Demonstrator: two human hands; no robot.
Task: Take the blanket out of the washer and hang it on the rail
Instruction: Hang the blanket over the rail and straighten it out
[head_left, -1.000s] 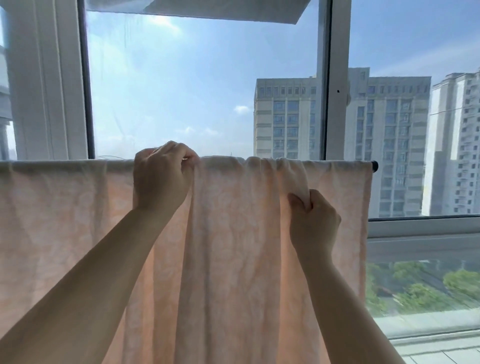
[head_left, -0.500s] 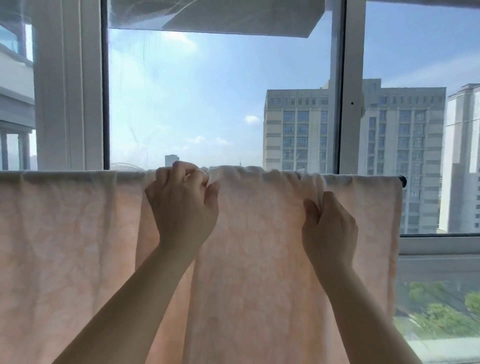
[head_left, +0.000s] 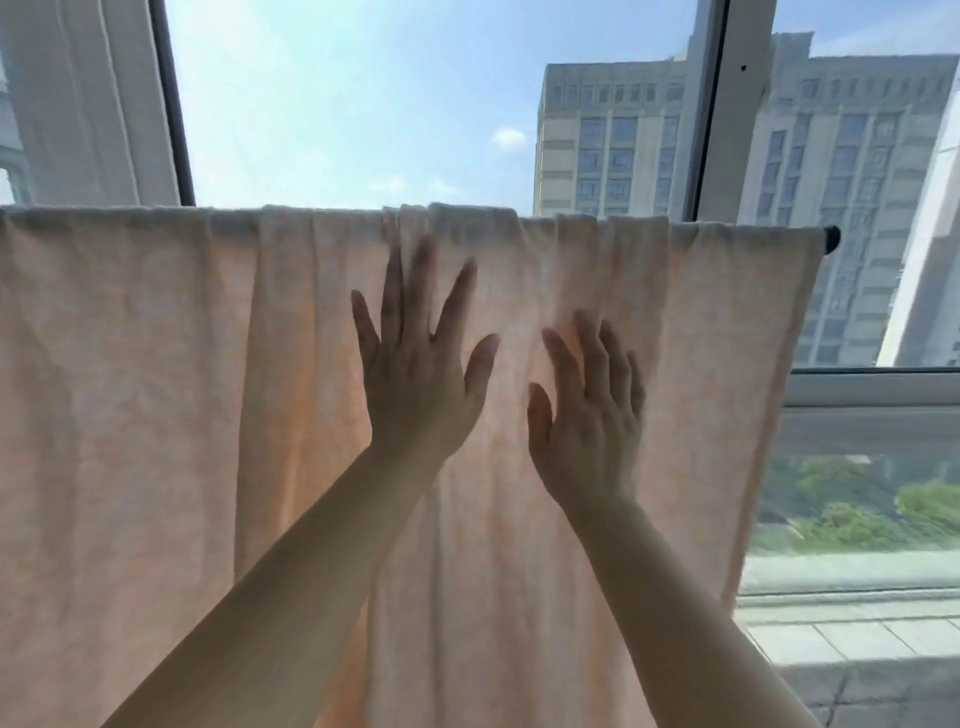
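Along the rail: I see the blanket (head_left: 156, 415) draped over the rail (head_left: 831, 238), hanging down in front of the window (head_left: 363, 104).
Left hand: my left hand (head_left: 421, 379) is raised with fingers spread and straight, palm toward the cloth just below the rail's middle; it grips nothing. The fingertips are blurred, so I cannot tell whether they touch the fabric.
Right hand: my right hand (head_left: 587, 415) sits slightly lower, just beside the left, fingers straight and closer together, thumb apart; it is released too, grasping nothing.
Forearms: both reach up from the lower edge of the view, converging toward the blanket's centre.
Room: a white window frame (head_left: 711, 104) stands behind the rail; tall pale buildings (head_left: 613, 130), blue sky and green treetops (head_left: 841, 504) show through the glass.
Blanket lie: its long axis runs left to right along the rail, the top edge gathered in small folds near the middle, the panel falling straight down with vertical creases.
Rail end: the dark tip shows just past the blanket's right edge.
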